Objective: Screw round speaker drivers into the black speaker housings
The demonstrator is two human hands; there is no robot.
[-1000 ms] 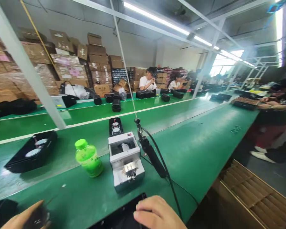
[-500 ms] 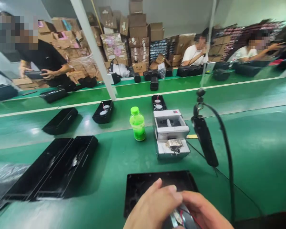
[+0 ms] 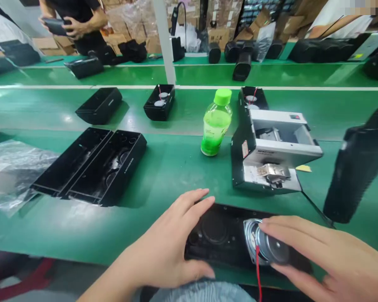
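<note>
On the green table (image 3: 164,167) lie 1 black housing (image 3: 227,239) under both hands, 1 green bottle (image 3: 216,123) and 1 grey box (image 3: 271,153) — the left hand (image 3: 173,247), fingers spread, now steadies the housing, while the right hand (image 3: 327,256) pinches 1 round speaker (image 3: 266,245) — lifted earlier, now seated in it

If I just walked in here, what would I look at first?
Probably the two hands up close: the right hand grips a round silver speaker driver with a red wire, set on a black speaker housing that the left hand steadies. Just behind stands a bright green bottle on the green table, beside a grey box-shaped machine.
</note>
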